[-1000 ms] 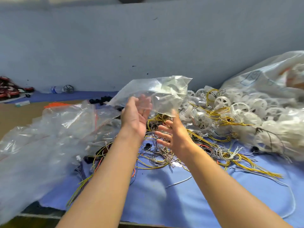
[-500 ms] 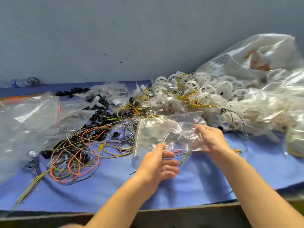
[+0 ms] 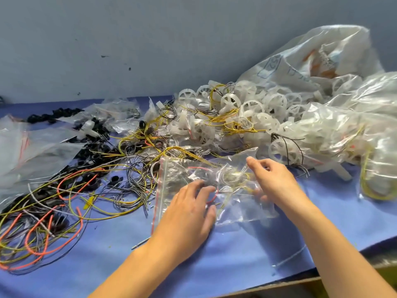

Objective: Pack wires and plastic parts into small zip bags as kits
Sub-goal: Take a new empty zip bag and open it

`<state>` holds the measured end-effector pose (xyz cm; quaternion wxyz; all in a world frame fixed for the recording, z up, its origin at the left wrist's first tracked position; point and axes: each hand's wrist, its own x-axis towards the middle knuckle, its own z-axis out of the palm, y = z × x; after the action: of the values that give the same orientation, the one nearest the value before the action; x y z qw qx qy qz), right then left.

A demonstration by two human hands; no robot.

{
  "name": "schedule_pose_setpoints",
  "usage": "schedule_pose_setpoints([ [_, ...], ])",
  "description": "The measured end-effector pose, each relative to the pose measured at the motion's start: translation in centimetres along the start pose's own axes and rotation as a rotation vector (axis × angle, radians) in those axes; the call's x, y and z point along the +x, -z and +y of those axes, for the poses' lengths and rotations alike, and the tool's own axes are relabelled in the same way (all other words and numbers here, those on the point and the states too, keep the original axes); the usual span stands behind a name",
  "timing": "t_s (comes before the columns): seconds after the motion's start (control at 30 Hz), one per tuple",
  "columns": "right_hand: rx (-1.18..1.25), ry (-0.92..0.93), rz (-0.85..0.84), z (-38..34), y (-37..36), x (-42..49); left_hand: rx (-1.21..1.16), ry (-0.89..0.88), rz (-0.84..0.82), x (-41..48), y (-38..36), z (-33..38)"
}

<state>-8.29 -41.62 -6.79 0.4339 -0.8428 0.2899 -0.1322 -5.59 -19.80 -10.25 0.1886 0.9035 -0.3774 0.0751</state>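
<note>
Readying a zip bag [image 3: 178, 168] — left hand [image 3: 187, 214] flat on it, grip of right hand [image 3: 277, 181] unclear — the person must next open its seal [image 3: 160, 190].

Of the person, only two hands and two forearms are shown. The left hand [image 3: 189, 214] and the right hand [image 3: 277, 181] are bare, and mostly their backs are seen. The left forearm [image 3: 133, 269] and the right forearm [image 3: 343, 250] are bare too, as far as the lower edge of the view, beyond the front edge of the table; anything worn higher up is cut off there. The fingers are slender, with knuckles faintly marked. The fingertips are blurred, so the nails cannot be made out.
</note>
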Motion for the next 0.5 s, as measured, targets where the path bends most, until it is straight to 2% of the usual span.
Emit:
schedule_pose_setpoints([
  [0.13,0.04,0.055,0.081,-0.6,-0.5,1.3,0.085,-0.014,-0.022,-0.3,0.5,0.4],
  [0.23,0.033,0.072,0.107,-0.1,0.4,1.6,0.15,-0.092,-0.007,-1.4,1.5,1.3],
  [0.3,-0.062,0.077,0.101,0.7,1.2,1.8,0.101,-0.129,0.021,-2.2,2.1,1.7],
  [0.4,-0.076,0.032,0.031,1.6,2.1,1.1,-0.083,-0.124,0.112,-2.5,2.6,2.0],
  [0.5,-0.267,-0.012,0.069,2.4,2.6,-1.0,-0.057,-0.111,0.139,-1.9,2.3,2.2],
])
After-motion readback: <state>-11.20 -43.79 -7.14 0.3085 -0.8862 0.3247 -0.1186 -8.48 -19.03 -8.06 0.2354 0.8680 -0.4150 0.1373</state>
